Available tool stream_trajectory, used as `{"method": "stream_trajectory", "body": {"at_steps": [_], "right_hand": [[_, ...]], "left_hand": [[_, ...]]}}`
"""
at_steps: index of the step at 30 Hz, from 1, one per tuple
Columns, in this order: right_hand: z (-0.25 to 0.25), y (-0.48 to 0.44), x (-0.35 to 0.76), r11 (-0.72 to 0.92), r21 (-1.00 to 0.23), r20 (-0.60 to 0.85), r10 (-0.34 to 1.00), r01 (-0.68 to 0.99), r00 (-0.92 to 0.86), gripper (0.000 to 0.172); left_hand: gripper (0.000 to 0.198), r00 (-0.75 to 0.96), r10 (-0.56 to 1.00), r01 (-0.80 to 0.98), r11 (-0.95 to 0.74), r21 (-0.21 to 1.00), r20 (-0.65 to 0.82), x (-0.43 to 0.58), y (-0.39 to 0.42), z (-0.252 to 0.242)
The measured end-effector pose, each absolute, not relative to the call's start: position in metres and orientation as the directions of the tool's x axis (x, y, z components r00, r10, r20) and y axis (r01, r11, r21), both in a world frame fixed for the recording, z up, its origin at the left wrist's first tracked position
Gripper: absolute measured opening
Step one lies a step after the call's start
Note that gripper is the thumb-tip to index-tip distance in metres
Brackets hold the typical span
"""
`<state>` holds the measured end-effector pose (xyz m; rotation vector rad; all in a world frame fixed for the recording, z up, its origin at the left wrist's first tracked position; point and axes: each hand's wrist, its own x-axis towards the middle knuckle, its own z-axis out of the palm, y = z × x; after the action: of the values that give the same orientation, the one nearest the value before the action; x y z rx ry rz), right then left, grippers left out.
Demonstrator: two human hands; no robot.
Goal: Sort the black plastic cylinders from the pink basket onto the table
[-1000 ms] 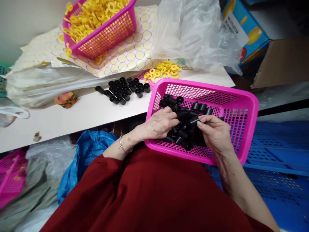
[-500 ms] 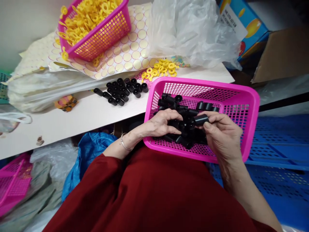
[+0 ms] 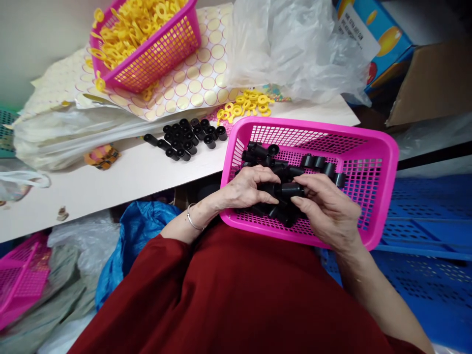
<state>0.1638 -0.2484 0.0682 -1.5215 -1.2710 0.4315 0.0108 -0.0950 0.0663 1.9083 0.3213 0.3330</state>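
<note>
A pink mesh basket across my lap holds many small black plastic cylinders. My left hand curls its thumb and fingers around a black cylinder over the basket's middle. Facing it, my right hand pinches another black cylinder between thumb and fingertips. The two pieces lie end to end, nearly in line; whether they are joined I cannot tell. Below both hands are more loose cylinders, partly hidden.
On the white table stands a group of black cylinders. Behind are small yellow ring pieces, a pink basket of yellow pieces, round-sticker sheets and plastic bags. Blue crates are at the right.
My right hand has moved left with its cylinder, bringing it up to the one in my left hand. Cylinders at the basket's right side have come into view. My left hand stays put.
</note>
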Motion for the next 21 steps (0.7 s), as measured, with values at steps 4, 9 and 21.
{"method": "stream_trajectory", "body": {"at_steps": [4,9,21], "right_hand": [[0.068,-0.247,0.170,0.110,-0.913,0.256,0.904,0.394,0.342,0.024],[0.069,-0.248,0.172,0.188,-0.810,0.372,0.897,0.555,0.239,0.021],[0.060,-0.230,0.150,-0.054,-0.974,0.049,0.899,0.220,0.435,0.055]], "left_hand": [[0.027,0.929,0.359,0.053,-0.363,0.930,0.087,0.010,-0.096,0.069],[0.026,0.942,0.330,0.091,-0.426,0.900,0.061,0.009,-0.096,0.073],[0.031,0.942,0.240,-0.047,-0.597,0.801,0.234,0.013,-0.101,0.060]]}}
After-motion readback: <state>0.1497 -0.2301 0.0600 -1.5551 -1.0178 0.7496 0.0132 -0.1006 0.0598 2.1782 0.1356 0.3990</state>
